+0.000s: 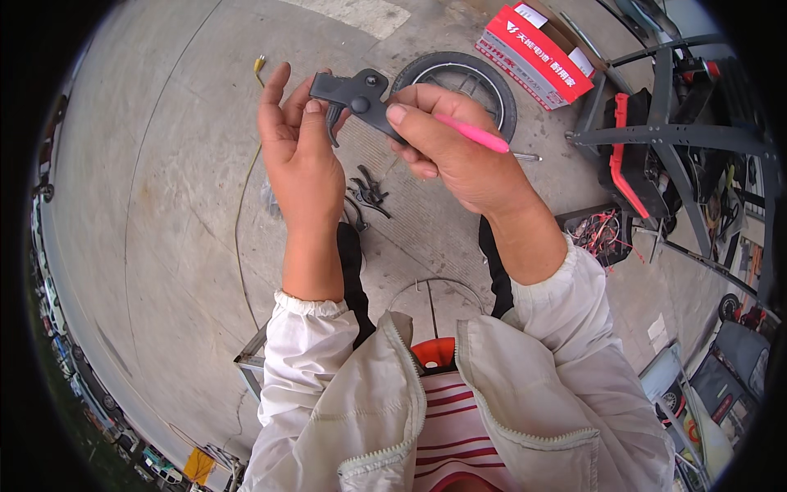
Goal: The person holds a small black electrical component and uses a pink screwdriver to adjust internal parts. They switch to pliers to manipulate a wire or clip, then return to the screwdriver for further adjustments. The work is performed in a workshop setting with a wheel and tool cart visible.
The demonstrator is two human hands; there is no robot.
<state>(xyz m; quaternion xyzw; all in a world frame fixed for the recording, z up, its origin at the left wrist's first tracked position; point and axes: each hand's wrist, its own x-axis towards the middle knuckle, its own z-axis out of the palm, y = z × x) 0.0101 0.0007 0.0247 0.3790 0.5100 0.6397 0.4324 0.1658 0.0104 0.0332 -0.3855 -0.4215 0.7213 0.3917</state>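
Both hands hold a dark, elongated lever housing [358, 94] up in front of me. It has a round boss in the middle, a hole near its upper edge and a short curved lever [332, 125] hanging below its left end. My left hand [305, 143] pinches that left end between thumb and fingers. Gripping the right end is my right hand [455, 143], its thumb on top. A pink pen-like handle [473, 134] also sits in the right hand; its far end is hidden. Several loose black levers [369, 193] lie on the ground below.
Beyond my hands lies a spoked wheel with a black tyre [507, 90], beside a red-and-white carton [537, 57]. At right stand a dark metal frame [668, 135] and a bin of tangled wires [598, 234]. A yellow cable [242, 193] runs along the concrete at left.
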